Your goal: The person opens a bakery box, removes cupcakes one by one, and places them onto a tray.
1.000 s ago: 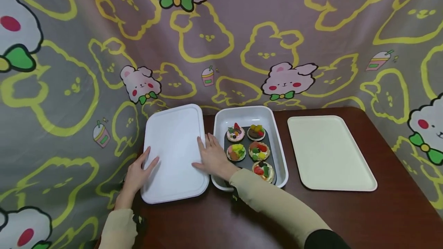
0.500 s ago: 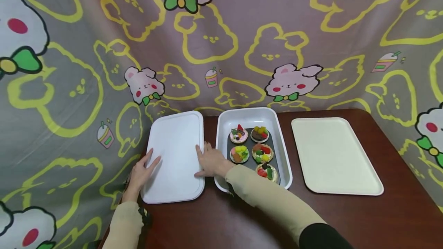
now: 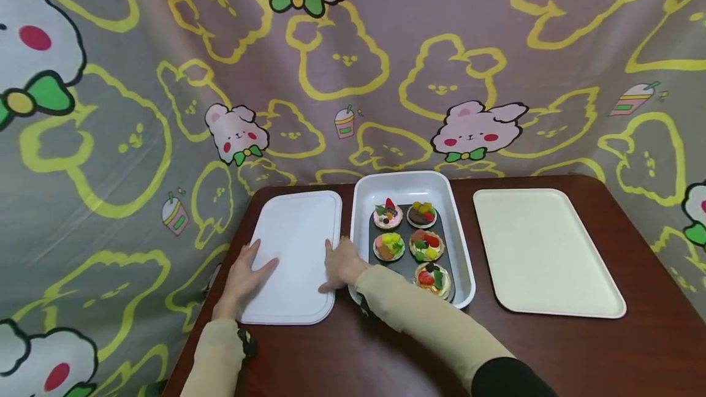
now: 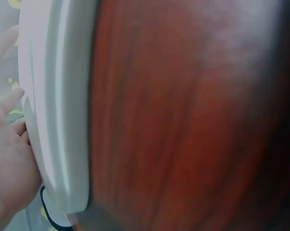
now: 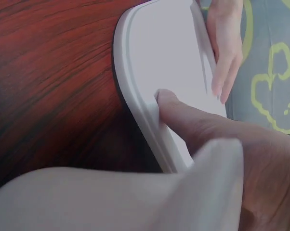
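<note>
A white plastic lid [image 3: 295,256] with a raised rim lies at the left of the brown table. My left hand [image 3: 242,280] holds its left edge, thumb spread over the top. On the opposite edge, my right hand [image 3: 342,265] grips the rim; in the right wrist view its thumb [image 5: 171,103] presses on top, and its other fingers are hidden. Close to the right hand stands a white tub [image 3: 469,262]. Inside it, on a dark grey mat [image 3: 399,271], sit several fruit tarts, among them a pink one [image 3: 388,214] and a chocolate one [image 3: 421,217].
A cream tray [image 3: 546,250] lies to the right of the tub. Patterned cloth [image 3: 309,127] hangs behind and along the left of the table [image 3: 353,354]. The right sleeve [image 3: 425,320] passes over the tub's near left corner.
Both hands have lowered the lid, its far edge coming down and towards me. The tub, tarts and cream tray stay put, while the head view has shifted slightly.
</note>
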### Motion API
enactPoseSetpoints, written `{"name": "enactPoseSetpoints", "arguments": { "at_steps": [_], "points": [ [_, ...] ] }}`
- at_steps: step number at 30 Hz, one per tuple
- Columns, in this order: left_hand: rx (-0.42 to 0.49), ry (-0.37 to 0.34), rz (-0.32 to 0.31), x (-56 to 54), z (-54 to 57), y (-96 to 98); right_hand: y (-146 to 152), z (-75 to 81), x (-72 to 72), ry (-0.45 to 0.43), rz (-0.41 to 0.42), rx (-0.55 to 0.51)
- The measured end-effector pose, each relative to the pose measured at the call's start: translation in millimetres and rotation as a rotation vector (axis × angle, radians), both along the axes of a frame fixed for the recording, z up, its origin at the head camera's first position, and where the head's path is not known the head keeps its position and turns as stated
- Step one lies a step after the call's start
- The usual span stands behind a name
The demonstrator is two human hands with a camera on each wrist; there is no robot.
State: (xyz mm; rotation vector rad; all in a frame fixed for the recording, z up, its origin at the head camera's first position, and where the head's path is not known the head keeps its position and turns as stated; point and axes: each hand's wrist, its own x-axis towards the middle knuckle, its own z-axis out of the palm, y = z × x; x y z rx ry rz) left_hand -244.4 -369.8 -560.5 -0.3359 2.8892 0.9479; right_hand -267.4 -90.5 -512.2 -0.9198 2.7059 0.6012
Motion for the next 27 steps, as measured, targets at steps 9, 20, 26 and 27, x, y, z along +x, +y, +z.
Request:
{"name": "enactPoseSetpoints", "arguments": {
  "at_steps": [9,20,26,27],
  "points": [
    [-0.066,-0.013,-0.031,-3.9,-7.2,4.2,-4,1.8,4.8,-0.025,-0.032,0.053],
    [-0.047,0.045,-0.071,-2.6,-6.3,7.9,8,14.8,7.5,0.019,-0.071,-0.031],
    [-0.002,0.167,-0.130,-4.8,1.1,15.0,49,42.7,-8.0,-0.027,0.007,-0.371],
    [0.001,0.176,-0.151,-5.5,4.6,19.4,57,44.6,-11.8,-0.040,0.014,-0.423]
  ]
}}
